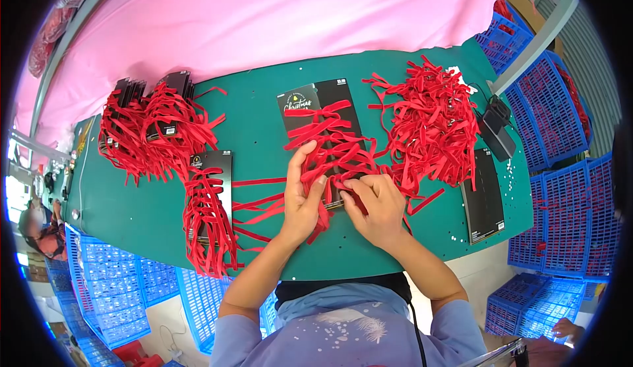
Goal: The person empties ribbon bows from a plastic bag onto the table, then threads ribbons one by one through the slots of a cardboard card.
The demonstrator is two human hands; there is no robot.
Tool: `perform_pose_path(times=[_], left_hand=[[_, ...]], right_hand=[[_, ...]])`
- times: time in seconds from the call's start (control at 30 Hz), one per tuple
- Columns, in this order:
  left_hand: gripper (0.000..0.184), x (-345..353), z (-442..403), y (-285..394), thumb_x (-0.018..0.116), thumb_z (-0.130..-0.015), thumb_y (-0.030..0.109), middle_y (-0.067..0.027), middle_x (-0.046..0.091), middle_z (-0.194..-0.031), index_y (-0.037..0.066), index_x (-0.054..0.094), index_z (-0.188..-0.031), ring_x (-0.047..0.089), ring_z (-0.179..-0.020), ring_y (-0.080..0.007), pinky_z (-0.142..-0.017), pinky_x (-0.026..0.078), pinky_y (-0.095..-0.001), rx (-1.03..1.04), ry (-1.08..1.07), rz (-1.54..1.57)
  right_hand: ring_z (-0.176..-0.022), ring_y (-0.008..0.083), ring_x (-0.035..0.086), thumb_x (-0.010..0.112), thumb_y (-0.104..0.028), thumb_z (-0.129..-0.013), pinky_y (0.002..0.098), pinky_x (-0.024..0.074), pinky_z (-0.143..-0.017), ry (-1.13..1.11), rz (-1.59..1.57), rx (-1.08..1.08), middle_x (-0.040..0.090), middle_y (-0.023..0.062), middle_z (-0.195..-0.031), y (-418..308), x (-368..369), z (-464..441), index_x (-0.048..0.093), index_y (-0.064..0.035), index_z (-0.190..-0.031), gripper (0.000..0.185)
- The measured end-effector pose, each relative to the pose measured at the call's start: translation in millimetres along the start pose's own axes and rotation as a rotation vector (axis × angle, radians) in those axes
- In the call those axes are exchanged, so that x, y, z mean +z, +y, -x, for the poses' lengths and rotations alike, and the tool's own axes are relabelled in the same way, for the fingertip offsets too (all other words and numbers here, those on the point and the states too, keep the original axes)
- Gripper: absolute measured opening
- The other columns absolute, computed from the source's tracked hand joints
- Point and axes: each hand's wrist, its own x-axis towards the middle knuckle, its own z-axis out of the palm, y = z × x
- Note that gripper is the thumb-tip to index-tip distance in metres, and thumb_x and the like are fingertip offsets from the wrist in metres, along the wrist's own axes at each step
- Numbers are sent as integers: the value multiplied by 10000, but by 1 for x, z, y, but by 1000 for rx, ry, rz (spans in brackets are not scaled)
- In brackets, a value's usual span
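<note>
A black card [346,103] bearing red bows [318,128] is placed at the middle of the green table [257,93], apparently so that it can be reached by both hands at once. Its left side is met by the left hand [304,199], the thumb and index finger spread wide, seemingly to steady it; whether it is gripped by the hidden fingers cannot be told. The lower bows are touched by the right hand [377,205], its thumb and index finger drawn narrow; whether ribbon is pinched between them cannot be told. Loose red ribbons [435,123] are heaped to the right, near the right hand, with 1 bare card [484,202] beside them. To the left, 1 bow-covered card [224,169] is laid before a pile of filled cards [135,126], perhaps to keep its bows uncrushed
</note>
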Motion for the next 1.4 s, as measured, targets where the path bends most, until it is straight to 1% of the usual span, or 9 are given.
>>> perform_pose_path(times=[0.13, 0.17, 0.53, 0.8, 0.97, 1.07, 1.17, 1.27, 1.4], left_hand=[[596, 0, 2, -3, 471, -928, -87, -108, 349, -1490, 19, 294, -1487, 418, -1343, -183, -1118, 361, -338, 88, -21, -179], [595, -1, 2, -3, 472, -927, -87, -110, 348, -1489, 17, 295, -1486, 412, -1348, -185, -1120, 359, -338, 97, -16, -206], [641, -5, -3, 1, 475, -905, -101, -104, 333, -1507, 24, 274, -1501, 372, -1382, -191, -1137, 330, -338, 72, -18, -111], [671, -8, -1, 8, 502, -897, -113, -98, 340, -1502, 28, 266, -1509, 383, -1376, -170, -1135, 328, -323, 2, -197, -29], [267, -15, 13, -3, 595, -922, -29, -65, 639, -1152, 15, 577, -1186, 605, -1029, -137, -867, 480, -295, -32, -277, -323], [224, -34, 18, 52, 646, -900, 8, -59, 667, -1009, 37, 629, -1121, 628, -897, -134, -800, 499, -280, -237, -817, -808], [226, -52, 18, 72, 673, -895, 121, -93, 687, -937, 62, 630, -1109, 668, -873, -209, -784, 517, -332, -296, -647, -850], [281, -11, 11, 89, 723, -857, 84, -60, 668, -980, 41, 643, -1123, 638, -899, -167, -818, 507, -312, 50, 9, -745], [681, 46, -23, 84, 777, -789, 72, -115, 508, -1312, 79, 453, -1388, 591, -1025, -161, -871, 487, -320, 431, 57, -746]], right_hand=[[-640, 158, 558, 792, -106, -755, 315, 419, -533, -189, -504, 10, 585, 19, -733, 3, 1, -2, 700, -57, -828, 127], [-572, 100, 508, 805, -113, -767, 274, 382, -495, -425, -724, 357, 541, 5, -674, -1, -10, 3, 696, -51, -776, 126], [-797, 218, 604, 676, 58, -751, 321, 472, -623, 155, 16, 255, 595, 91, -923, 33, -12, -12, 646, -75, -1044, 323], [-878, 126, 591, 608, -24, -925, 254, 461, -732, 72, -743, 575, 625, 66, -1033, 50, -10, -5, 602, -1, -1150, 227], [-819, 109, 652, 520, -32, -989, 249, 524, -787, 214, -1300, 763, 692, 48, -973, 53, -25, -7, 609, -15, -1098, 142], [-890, 114, 659, 512, -38, -995, 275, 532, -835, 316, -1343, 757, 699, 66, -1012, 55, -35, -7, 610, -12, -1095, 142], [-933, 114, 655, 518, -47, -999, 278, 521, -863, 341, -1356, 744, 700, 69, -1025, 56, -38, -6, 613, -8, -1092, 138], [-928, 104, 646, 540, -60, -997, 259, 505, -857, 318, -1318, 697, 698, 60, -1023, 55, -35, -2, 617, -1, -1086, 132], [-913, 90, 635, 564, -79, -993, 245, 494, -851, 274, -1280, 647, 695, 50, -1012, 50, -35, 1, 623, 8, -1082, 138]])
